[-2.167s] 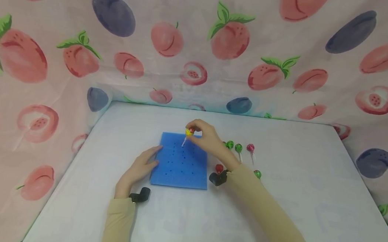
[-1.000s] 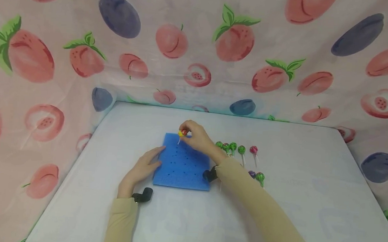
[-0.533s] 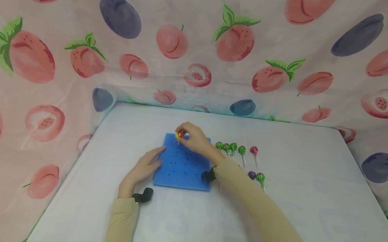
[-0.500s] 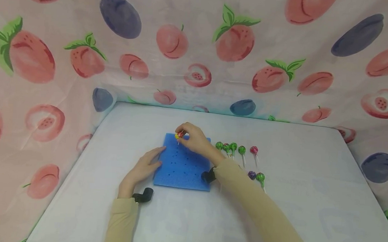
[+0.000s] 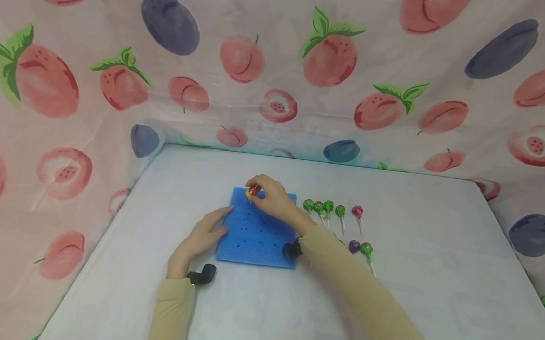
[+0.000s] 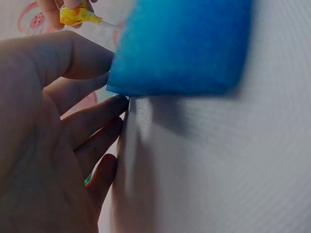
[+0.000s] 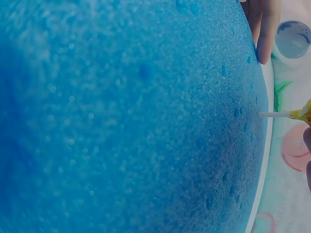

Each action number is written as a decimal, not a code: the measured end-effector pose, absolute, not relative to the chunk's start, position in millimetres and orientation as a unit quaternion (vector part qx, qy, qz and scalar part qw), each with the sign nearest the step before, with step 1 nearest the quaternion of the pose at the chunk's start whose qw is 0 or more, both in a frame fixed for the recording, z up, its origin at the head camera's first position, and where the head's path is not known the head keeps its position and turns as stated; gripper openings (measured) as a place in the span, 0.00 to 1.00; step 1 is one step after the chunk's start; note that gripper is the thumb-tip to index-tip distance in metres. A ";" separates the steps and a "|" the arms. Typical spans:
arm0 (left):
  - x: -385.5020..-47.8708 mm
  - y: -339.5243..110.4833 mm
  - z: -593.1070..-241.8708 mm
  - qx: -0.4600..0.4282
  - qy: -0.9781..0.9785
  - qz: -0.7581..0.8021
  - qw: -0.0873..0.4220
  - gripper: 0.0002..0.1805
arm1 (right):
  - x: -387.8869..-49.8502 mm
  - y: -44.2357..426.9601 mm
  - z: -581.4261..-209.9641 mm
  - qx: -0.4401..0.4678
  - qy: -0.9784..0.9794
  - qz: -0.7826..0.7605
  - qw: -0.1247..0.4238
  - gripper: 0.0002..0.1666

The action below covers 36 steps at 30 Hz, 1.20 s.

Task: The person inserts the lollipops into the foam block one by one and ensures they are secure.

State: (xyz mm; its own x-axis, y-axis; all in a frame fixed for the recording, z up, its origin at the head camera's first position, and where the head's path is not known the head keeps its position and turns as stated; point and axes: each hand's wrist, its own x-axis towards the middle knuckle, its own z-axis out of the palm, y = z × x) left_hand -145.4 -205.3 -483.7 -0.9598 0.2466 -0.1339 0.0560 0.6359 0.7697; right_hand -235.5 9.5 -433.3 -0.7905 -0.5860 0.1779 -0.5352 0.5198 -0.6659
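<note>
A blue foam board (image 5: 253,252) dotted with small holes lies on the white table. Over its far left part, my right hand (image 5: 273,197) pinches a yellow-and-red wrapped lollipop (image 5: 251,192) by its head. The lollipop's white stick (image 7: 274,114) points down at the board in the right wrist view; its tip meets the foam surface there, and how deep it goes I cannot tell. My left hand (image 5: 201,234) rests at the board's left edge with its fingers extended, and in the left wrist view the thumb and fingertips touch the foam's edge.
Right of the board, several lollipops lie in two rows: green ones (image 5: 340,210), a pink one (image 5: 357,210), a purple one (image 5: 354,246) and another green one (image 5: 366,249). The right forearm hides part of the nearer row. A fruit-print cloth (image 5: 280,51) hangs behind the table.
The right hand has moved left and down with the lollipop, bringing its stick onto the foam near the far left holes. My left hand has stayed at the board's edge.
</note>
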 end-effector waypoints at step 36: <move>-146.9 -204.6 -484.0 0.080 0.900 0.414 0.114 0.31 | -218.4 54.9 -407.0 -0.274 0.904 -0.327 0.033 0.24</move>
